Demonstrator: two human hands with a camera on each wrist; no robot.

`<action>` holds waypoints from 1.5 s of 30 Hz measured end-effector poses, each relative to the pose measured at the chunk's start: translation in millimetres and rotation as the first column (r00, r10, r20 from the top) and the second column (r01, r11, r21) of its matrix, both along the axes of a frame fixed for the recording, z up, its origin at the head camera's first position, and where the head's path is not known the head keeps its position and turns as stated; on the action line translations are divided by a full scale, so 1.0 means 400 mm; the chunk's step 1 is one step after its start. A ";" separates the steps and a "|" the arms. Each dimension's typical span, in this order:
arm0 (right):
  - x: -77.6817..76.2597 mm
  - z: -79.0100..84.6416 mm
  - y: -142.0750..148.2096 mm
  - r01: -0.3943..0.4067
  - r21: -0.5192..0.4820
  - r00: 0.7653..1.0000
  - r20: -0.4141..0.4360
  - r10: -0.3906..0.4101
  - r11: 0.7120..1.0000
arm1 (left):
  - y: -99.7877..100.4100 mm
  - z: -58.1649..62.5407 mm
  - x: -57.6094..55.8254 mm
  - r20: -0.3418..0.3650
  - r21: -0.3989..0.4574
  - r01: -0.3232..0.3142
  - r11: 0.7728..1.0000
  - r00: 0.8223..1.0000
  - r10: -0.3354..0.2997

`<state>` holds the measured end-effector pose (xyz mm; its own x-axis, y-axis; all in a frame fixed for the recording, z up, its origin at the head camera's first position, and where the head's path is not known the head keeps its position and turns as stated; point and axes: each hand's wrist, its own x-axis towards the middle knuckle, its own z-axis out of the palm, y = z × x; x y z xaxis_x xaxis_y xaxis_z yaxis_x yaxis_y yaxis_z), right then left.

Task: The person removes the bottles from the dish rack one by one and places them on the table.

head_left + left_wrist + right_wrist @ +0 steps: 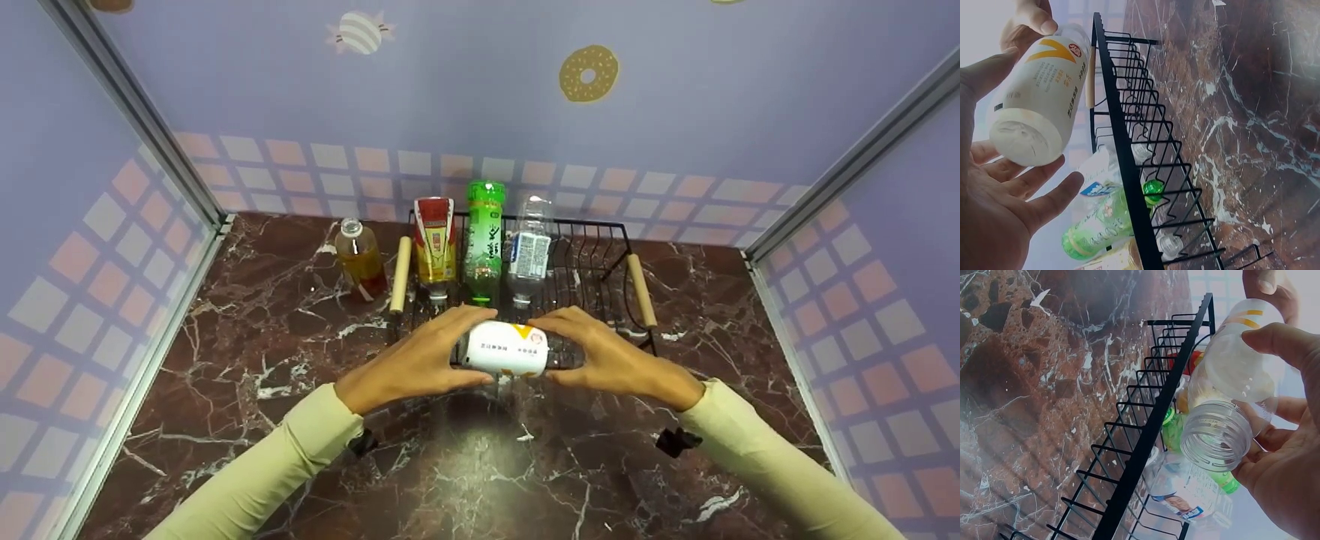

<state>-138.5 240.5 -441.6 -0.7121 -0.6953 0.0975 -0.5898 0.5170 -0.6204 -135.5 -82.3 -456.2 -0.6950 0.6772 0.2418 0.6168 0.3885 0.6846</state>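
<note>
Both hands hold a plastic bottle (508,349) with a white label and an orange mark, lying sideways above the front of a black wire basket (592,223). My left hand (420,360) has its thumb and fingers around the base end. With thumb and fingers, my right hand (611,358) grips the clear end near the uncapped, threaded mouth (1216,439). Within the basket, a red-and-yellow bottle (435,244), a green bottle (484,240) and a clear bottle (531,251) with a white label stand side by side, their neck ends toward me.
An uncapped bottle (360,259) with amber liquid stands left of the basket on the dark marbled tabletop (300,442). Wooden handles (641,291) flank the basket. Walls enclose the table at the back and both sides.
</note>
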 end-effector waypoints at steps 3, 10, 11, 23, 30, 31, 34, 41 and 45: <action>0.003 -0.001 -0.004 -0.008 0.013 1.000 0.007 0.008 1.000 | 0.010 -0.006 0.000 0.005 -0.018 0.000 1.000 1.000 0.000; 0.009 0.001 -0.009 -0.009 0.030 1.000 0.009 0.008 1.000 | 0.030 -0.008 0.001 -0.046 -0.068 -0.009 0.998 0.999 0.006; 0.010 0.001 -0.009 -0.012 0.028 1.000 0.007 0.011 1.000 | 0.032 -0.008 0.001 -0.048 -0.075 -0.012 0.997 0.999 0.008; 0.012 0.003 -0.016 -0.045 -0.007 0.998 -0.034 0.044 0.999 | 0.043 -0.002 -0.006 -0.032 -0.106 -0.010 0.994 0.999 0.007; 0.014 0.001 -0.019 -0.050 -0.039 0.998 -0.050 0.048 0.998 | 0.056 -0.008 -0.008 -0.022 -0.100 -0.011 0.995 1.000 0.009; 0.015 0.001 -0.020 -0.051 -0.040 0.997 -0.053 0.049 0.998 | 0.057 -0.008 -0.008 -0.025 -0.106 -0.014 0.994 1.000 0.011; 0.017 -0.001 -0.023 -0.052 -0.040 0.997 -0.060 0.050 0.998 | 0.062 -0.009 -0.007 -0.040 -0.124 -0.018 0.992 0.999 0.014; 0.018 0.001 -0.030 -0.074 -0.045 0.990 -0.120 0.068 0.996 | 0.076 -0.007 -0.005 -0.130 -0.199 -0.036 0.979 0.991 0.010; 0.017 0.005 -0.033 -0.090 -0.050 0.986 -0.148 0.082 0.995 | 0.080 0.001 0.000 -0.186 -0.239 -0.051 0.970 0.983 0.006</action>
